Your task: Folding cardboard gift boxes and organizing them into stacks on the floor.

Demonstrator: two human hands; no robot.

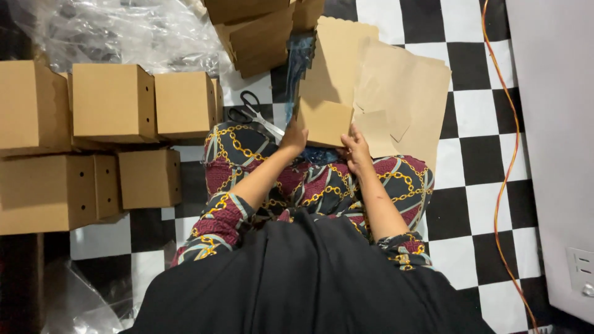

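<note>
I sit on a checkered floor with a flat brown cardboard box blank [337, 74] lying across my knees and the floor ahead. My left hand [294, 136] grips the lower left edge of its folded bottom flap [324, 122]. My right hand [356, 150] holds the flap's lower right corner, fingers curled on the cardboard. A second flat cardboard sheet [408, 93] lies under and to the right of the first. My legs are in patterned red, black and gold fabric.
Several assembled brown cardboard boxes [111, 102] stand in rows at the left. Black-handled scissors [250, 110] lie on the floor by my left knee. More folded boxes [260, 34] and clear plastic wrap [124, 28] sit at the top. An orange cable [504, 179] runs along a white wall at the right.
</note>
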